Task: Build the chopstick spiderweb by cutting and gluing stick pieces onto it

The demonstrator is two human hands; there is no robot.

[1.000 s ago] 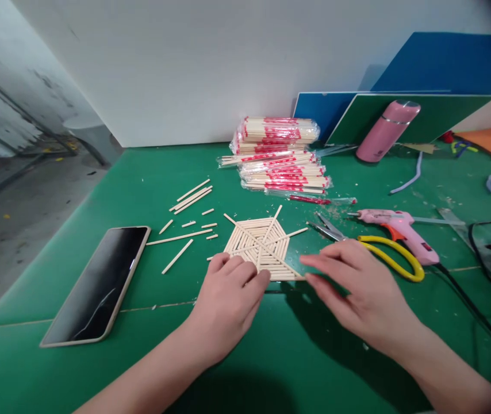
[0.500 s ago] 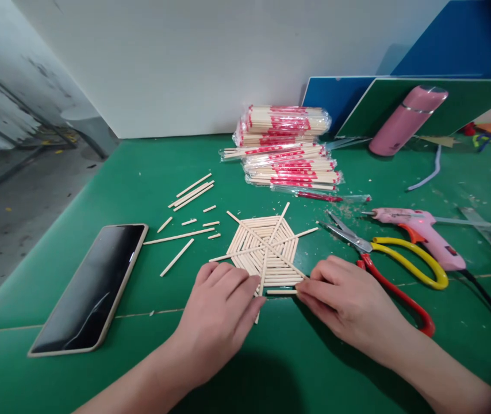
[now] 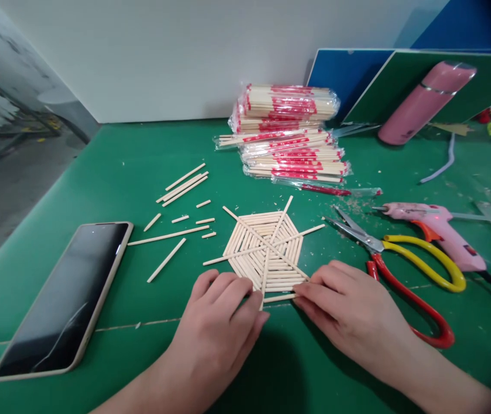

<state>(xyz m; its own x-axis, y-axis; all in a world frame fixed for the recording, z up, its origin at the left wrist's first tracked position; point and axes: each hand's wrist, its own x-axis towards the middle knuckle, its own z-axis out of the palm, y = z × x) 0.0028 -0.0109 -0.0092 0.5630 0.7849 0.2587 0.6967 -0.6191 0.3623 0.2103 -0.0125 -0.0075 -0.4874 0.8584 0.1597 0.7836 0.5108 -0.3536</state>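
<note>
A six-sided web of wooden chopsticks (image 3: pixel 271 238) lies flat, its crossed spokes sticking out past rows of short pieces. My left hand (image 3: pixel 223 316) is closed at the web's near spoke, fingertips over its lower end and hiding part of that corner. Between thumb and fingers my right hand (image 3: pixel 340 305) pinches a short chopstick piece (image 3: pixel 279 298) by its right end. That piece lies just below the web's near edge, its left end close to the near spoke. The right fingertips are also beside the tip of the lower right spoke.
Cut chopstick pieces (image 3: pixel 180 187) lie at the left, beside a phone (image 3: pixel 62 293). Wrapped chopsticks (image 3: pixel 291 135) are piled behind. To the right are scissors (image 3: pixel 370 244) with yellow and red handles, a pink glue gun (image 3: pixel 456 233) with a cord, and a pink flask (image 3: pixel 426 103).
The chopstick piece has shifted left and tilted slightly, its left end now close to the near spoke. My view has moved a little closer. Both hands keep their grip.
</note>
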